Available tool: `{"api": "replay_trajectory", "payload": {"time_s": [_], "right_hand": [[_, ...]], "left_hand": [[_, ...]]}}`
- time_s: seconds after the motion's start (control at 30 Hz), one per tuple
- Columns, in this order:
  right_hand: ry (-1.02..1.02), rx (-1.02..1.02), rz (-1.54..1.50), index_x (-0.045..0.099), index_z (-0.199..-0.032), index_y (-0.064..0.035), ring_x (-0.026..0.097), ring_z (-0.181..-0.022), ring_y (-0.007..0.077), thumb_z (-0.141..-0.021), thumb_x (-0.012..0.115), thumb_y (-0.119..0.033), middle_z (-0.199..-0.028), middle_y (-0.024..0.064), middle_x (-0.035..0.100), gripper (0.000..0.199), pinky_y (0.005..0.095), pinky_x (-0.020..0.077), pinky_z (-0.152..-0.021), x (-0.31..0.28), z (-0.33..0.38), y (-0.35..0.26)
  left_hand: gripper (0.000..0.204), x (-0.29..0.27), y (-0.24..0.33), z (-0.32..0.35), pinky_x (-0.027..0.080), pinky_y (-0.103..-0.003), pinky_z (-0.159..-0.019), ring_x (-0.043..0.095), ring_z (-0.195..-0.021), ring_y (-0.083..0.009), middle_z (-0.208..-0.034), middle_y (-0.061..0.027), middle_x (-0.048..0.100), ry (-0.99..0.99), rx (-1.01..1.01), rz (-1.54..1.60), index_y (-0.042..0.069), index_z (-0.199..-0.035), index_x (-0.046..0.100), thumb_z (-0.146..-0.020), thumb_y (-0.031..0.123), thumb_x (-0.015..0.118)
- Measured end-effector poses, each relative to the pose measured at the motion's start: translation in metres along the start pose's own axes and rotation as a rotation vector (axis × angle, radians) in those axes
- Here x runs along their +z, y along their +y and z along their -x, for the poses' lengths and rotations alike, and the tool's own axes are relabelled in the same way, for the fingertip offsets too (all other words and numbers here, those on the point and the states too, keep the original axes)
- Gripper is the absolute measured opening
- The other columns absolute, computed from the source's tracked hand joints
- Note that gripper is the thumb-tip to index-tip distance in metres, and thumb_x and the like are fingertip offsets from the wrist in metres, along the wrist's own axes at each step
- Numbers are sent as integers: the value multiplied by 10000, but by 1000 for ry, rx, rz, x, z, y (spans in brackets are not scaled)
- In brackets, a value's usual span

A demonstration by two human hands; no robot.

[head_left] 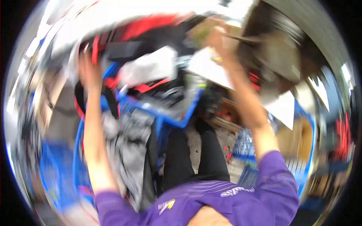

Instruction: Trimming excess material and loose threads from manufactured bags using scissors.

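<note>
My left hand (89, 71) reaches forward at the upper left, beside a thin red strip (95, 49). A black strap with red edging (111, 102) hangs near that wrist; whether I hold it, I cannot make out. My right hand (222, 40) is stretched out at the upper middle, above a white sheet (211, 67) and close to a brownish, box-like surface (201, 33). Motion smears the fingers of both hands, so their grip does not show. Between the hands, a white cloth piece (151, 67) and red and black pieces lie in a blue crate (181, 122).
Grey fabric (134, 139) fills another blue crate (77, 150) at my left. At the right, a blue basket (312, 139) holds a brown cardboard piece (298, 137). Red scraps (227, 153) lie on the floor by my legs. A pale tabletop (124, 13) runs along the far side.
</note>
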State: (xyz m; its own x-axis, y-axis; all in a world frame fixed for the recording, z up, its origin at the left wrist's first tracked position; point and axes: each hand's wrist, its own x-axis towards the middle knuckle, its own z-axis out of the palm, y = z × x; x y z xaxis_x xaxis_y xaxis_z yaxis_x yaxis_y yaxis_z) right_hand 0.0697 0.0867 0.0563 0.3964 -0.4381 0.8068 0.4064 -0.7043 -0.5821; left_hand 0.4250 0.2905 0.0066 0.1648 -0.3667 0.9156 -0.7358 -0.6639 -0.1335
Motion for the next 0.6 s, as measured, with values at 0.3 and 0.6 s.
{"api": "replay_trajectory", "payload": {"time_s": [0.3, 0.6], "right_hand": [[-64, 649, 423, 525, -985, -63, 591, -807, 353, -741, 756, -346, -837, 148, 573, 440, 416, 457, -674, -112, 329, -87], [644, 1008, 831, 495, -689, -13, 390, -578, 194, -739, 726, -527, -617, 162, 425, 566, 373, 384, -562, -140, 450, -211]], "left_hand": [[755, -27, 71, 408, 350, -420, -1030, 450, -1176, -430, -1344, -308, 411, -1267, -224, 699, -3, -1370, 387, -828, 456, 644], [672, -36, 227, 413, 325, -419, -1045, 442, -1209, -410, -1341, -286, 434, -1345, -53, 877, -14, -1392, 343, -894, 394, 537]]}}
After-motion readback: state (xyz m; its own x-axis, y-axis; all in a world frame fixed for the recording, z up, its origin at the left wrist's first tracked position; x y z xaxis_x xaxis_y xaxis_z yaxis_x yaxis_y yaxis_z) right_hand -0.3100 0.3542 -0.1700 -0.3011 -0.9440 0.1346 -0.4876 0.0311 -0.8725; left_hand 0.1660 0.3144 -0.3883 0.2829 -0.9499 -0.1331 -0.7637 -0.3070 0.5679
